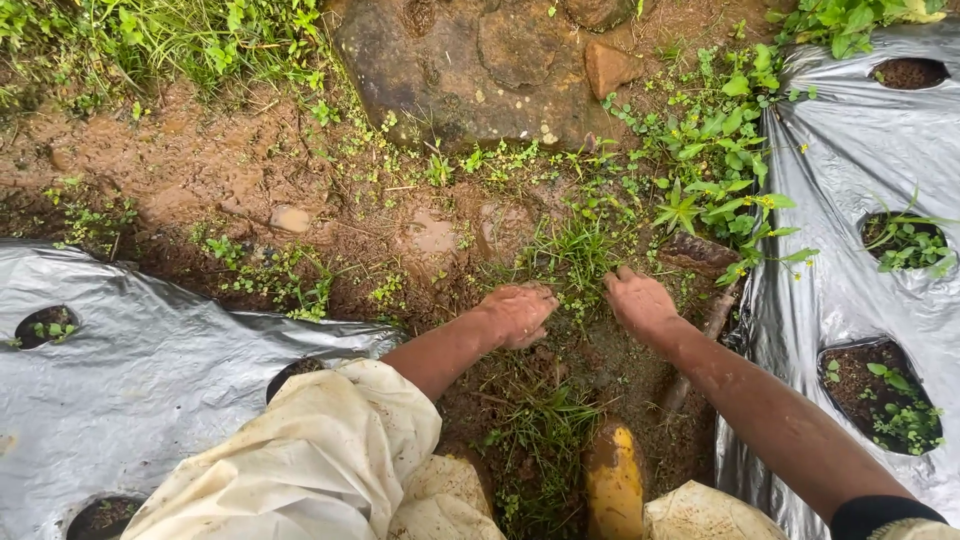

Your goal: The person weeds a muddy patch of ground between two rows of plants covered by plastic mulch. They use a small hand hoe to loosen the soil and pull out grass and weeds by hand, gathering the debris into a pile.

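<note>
Mud-stained cream trousers (310, 470) and a yellow boot (613, 485) fill the foreground as a person crouches in a wet furrow between two sheets of silver plastic mulch (140, 370). Both bare hands work a clump of grass (572, 258) growing in the mud just ahead. Left hand (520, 312) has its muddy grip curled into a loose fist at the base of the clump; right hand (638, 298) presses fingers-down into the same tuft, its grip closing around the blades. Leafy weeds (715, 175) crowd the edge of the right-hand sheet, whose round planting holes (882, 395) show dark soil and small green shoots. Beyond lies a flat brown rock (480, 70).
</note>
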